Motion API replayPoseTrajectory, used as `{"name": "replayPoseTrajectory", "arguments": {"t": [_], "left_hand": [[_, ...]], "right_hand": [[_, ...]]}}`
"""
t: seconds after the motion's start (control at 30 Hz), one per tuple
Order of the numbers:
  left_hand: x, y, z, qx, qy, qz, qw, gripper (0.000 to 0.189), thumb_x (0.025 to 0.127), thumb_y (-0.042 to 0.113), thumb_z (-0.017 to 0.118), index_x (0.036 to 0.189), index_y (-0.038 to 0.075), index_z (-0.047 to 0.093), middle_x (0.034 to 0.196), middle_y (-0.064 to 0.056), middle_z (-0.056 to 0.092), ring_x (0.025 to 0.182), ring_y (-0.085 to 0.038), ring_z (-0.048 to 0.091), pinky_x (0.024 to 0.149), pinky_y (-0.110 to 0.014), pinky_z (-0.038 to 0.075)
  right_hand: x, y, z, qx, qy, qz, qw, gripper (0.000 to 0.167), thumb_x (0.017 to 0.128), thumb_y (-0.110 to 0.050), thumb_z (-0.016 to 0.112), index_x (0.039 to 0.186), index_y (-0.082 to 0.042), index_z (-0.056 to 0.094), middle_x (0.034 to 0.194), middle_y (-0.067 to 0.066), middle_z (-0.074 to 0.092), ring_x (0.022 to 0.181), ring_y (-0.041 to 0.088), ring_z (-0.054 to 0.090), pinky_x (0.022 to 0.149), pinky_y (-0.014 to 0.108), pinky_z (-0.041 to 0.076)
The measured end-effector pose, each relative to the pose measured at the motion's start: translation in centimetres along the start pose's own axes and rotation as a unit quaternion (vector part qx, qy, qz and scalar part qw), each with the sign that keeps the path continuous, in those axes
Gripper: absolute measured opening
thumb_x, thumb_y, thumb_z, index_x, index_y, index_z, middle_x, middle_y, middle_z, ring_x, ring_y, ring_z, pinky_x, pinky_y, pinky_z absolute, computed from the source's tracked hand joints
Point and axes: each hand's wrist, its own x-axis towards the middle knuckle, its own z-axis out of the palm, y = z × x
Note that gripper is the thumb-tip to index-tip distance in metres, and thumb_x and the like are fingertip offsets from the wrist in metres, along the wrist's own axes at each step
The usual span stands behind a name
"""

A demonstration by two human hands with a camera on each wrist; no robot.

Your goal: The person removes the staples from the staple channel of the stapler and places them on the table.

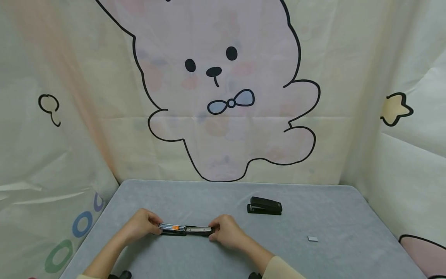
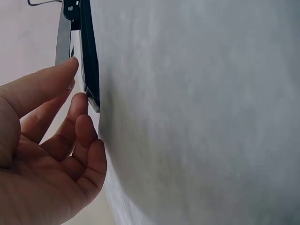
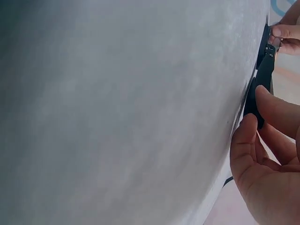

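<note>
A black stapler (image 1: 199, 231) lies spread open on the table, its metal magazine and an orange part facing up. My left hand (image 1: 141, 224) pinches its left end between thumb and fingers. At the other end, my right hand (image 1: 227, 232) pinches the black arm. The left wrist view has the left thumb (image 2: 51, 86) against the metal part, above the black base (image 2: 91, 61). In the right wrist view, right thumb and fingers hold the black end (image 3: 263, 77), partly hiding it.
A second black stapler (image 1: 265, 206), folded together, stands farther back to the right. A small grey staple strip (image 1: 312, 239) lies on the right of the grey-blue table (image 1: 313, 213). Printed curtains (image 1: 226, 147) rise behind the table and along both sides.
</note>
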Motion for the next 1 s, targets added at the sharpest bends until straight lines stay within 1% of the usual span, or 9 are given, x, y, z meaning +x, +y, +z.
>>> {"name": "replayPoseTrajectory", "arguments": {"t": [0.17,0.3,0.4,0.47,0.57,0.63,0.77,0.9,1.0], "left_hand": [[-0.2,-0.3,-0.6,-0.001,0.009,-0.016,0.9998,0.02,0.069,-0.01,0.084,0.086,-0.001,0.079,0.072,-0.001,0.066,0.068,-0.018,0.054,0.059,-0.03,0.042],[-0.3,-0.1,-0.7,-0.003,0.005,-0.021,0.9998,0.021,0.068,-0.011,0.085,0.086,-0.002,0.078,0.071,-0.002,0.064,0.068,-0.017,0.053,0.059,-0.029,0.043],[-0.3,0.6,-0.8,0.001,-0.001,-0.028,0.9996,0.029,0.065,-0.015,0.085,0.089,-0.002,0.077,0.073,-0.004,0.061,0.069,-0.019,0.053,0.061,-0.031,0.044],[-0.4,1.4,-0.9,0.011,-0.005,-0.037,0.9992,0.035,0.063,-0.018,0.084,0.094,-0.003,0.076,0.076,-0.006,0.06,0.072,-0.021,0.053,0.064,-0.034,0.045],[-0.5,2.7,-1.1,0.021,-0.009,-0.049,0.9986,0.043,0.065,-0.016,0.08,0.105,-0.004,0.075,0.084,-0.01,0.06,0.077,-0.024,0.053,0.065,-0.036,0.044],[-0.7,3.7,-1.2,0.028,-0.007,-0.042,0.9987,0.045,0.068,-0.012,0.081,0.112,-0.004,0.075,0.092,-0.013,0.061,0.081,-0.025,0.053,0.066,-0.037,0.044],[-1.1,5.7,-0.8,0.024,0.002,-0.011,0.9996,0.044,0.076,-0.005,0.082,0.119,-0.001,0.073,0.107,-0.015,0.064,0.087,-0.025,0.055,0.066,-0.038,0.047],[-1.5,7.4,0.2,0.02,0.015,0.016,0.9995,0.041,0.079,-0.005,0.079,0.119,0.002,0.075,0.111,-0.014,0.066,0.088,-0.024,0.056,0.066,-0.038,0.049],[-1.6,8.5,1.2,0.022,0.027,0.037,0.9987,0.039,0.083,-0.003,0.078,0.121,0.007,0.075,0.111,-0.009,0.067,0.092,-0.023,0.055,0.067,-0.037,0.049]], "right_hand": [[0.1,-0.2,0.5,0.005,0.006,-0.007,0.9999,0.027,0.078,0.009,0.084,0.103,0.009,0.077,0.07,-0.004,0.063,0.063,0.003,0.052,0.06,0.022,0.044],[-0.2,-0.3,0.1,0.025,0.001,0.005,0.9997,0.025,0.082,0.007,0.081,0.107,0.008,0.077,0.078,-0.001,0.069,0.069,0.005,0.057,0.063,0.024,0.048],[-0.6,-0.4,-0.7,0.044,-0.002,0.021,0.9988,0.023,0.087,0.002,0.079,0.11,0.005,0.077,0.09,0.002,0.073,0.076,0.008,0.062,0.066,0.026,0.051],[-1.1,-0.6,-1.4,0.049,0.0,0.026,0.9985,0.022,0.089,-0.002,0.078,0.111,0.004,0.077,0.096,0.003,0.074,0.08,0.011,0.064,0.067,0.027,0.052],[-2.0,-1.0,-2.6,0.034,0.007,0.014,0.9993,0.022,0.092,-0.007,0.076,0.112,0.003,0.076,0.102,0.006,0.073,0.086,0.014,0.064,0.067,0.029,0.052],[-2.7,-1.3,-3.6,0.017,0.015,0.009,0.9997,0.021,0.094,-0.01,0.075,0.113,0.0,0.076,0.105,0.006,0.073,0.089,0.015,0.063,0.068,0.029,0.052],[-3.9,-1.4,-5.8,-0.015,0.048,-0.006,0.9987,0.018,0.097,-0.012,0.074,0.113,-0.005,0.077,0.109,0.008,0.074,0.092,0.015,0.064,0.071,0.03,0.052],[-5.2,-1.2,-7.8,-0.038,0.09,-0.022,0.995,0.014,0.097,-0.012,0.075,0.11,-0.011,0.078,0.109,0.007,0.074,0.091,0.013,0.065,0.074,0.029,0.054],[-6.3,-0.9,-8.9,-0.05,0.116,-0.022,0.9918,0.013,0.096,-0.012,0.076,0.109,-0.013,0.077,0.109,0.003,0.073,0.091,0.011,0.066,0.075,0.028,0.054]]}}
